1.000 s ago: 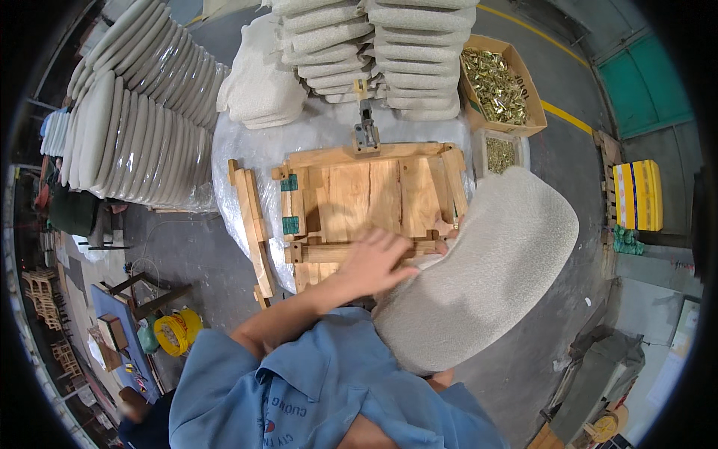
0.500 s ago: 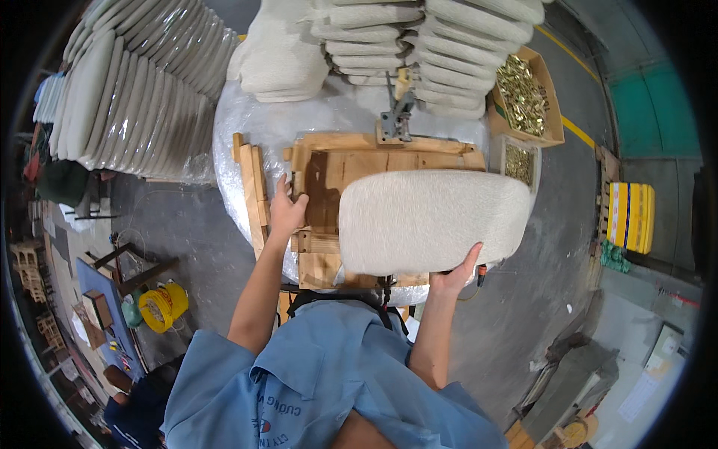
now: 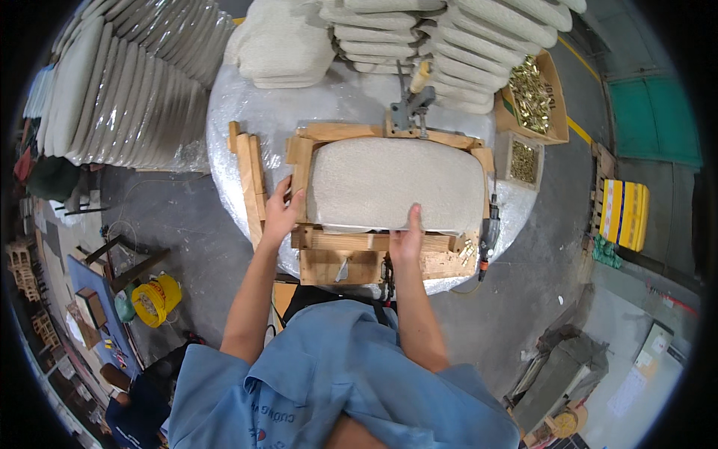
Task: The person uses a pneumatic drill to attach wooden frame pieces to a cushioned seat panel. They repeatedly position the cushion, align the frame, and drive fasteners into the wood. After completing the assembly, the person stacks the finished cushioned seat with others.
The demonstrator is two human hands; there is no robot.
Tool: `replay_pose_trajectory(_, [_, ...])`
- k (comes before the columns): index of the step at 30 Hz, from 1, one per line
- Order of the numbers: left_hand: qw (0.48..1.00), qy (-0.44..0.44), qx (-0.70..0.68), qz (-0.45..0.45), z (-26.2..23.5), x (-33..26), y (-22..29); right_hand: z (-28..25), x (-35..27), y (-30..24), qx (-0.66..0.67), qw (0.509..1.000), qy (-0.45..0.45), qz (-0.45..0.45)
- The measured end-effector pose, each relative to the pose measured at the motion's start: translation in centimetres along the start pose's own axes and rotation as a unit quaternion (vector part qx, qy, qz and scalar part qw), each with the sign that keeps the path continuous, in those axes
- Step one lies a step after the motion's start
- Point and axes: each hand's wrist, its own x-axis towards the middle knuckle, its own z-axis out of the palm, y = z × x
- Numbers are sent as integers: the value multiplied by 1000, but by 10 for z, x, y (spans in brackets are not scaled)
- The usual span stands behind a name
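Observation:
A light beige upholstered cushion [image 3: 396,179] lies inside a wooden frame jig [image 3: 344,240], its near edge slightly raised with a pale strip showing beneath. My right hand [image 3: 407,241] grips that near edge, thumb on top and fingers hidden below. At the jig's left rail, my left hand [image 3: 281,213] rests with thumb and fingers apart, holding nothing. A metal toggle clamp [image 3: 410,108] with a tan handle stands at the jig's far side. Several small brass-coloured fittings [image 3: 467,253] lie at its near right corner, beside a dark power screwdriver [image 3: 490,236].
Stacks of beige cushions [image 3: 381,37] stand at the back of the plastic-wrapped round table [image 3: 224,142]. A cardboard box of metal fittings [image 3: 557,120] and a smaller tray of hardware [image 3: 521,162] sit at right. A yellow bucket [image 3: 166,295] is on the floor at left.
My right hand has brought the cushion leftward and away from me, down into the wooden jig. My left hand stays by the left rail. The screwdriver and loose fittings are now uncovered.

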Motion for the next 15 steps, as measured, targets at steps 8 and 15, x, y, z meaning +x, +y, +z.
replay_pose_trajectory(8, [912, 166, 269, 260, 97, -27, 95, -17, 1, -22, -134, 988, -15, 74])
replay_pose_trajectory(15, [831, -185, 363, 378, 282, -34, 167, -39, -32, -51, -145, 979, -121, 79])
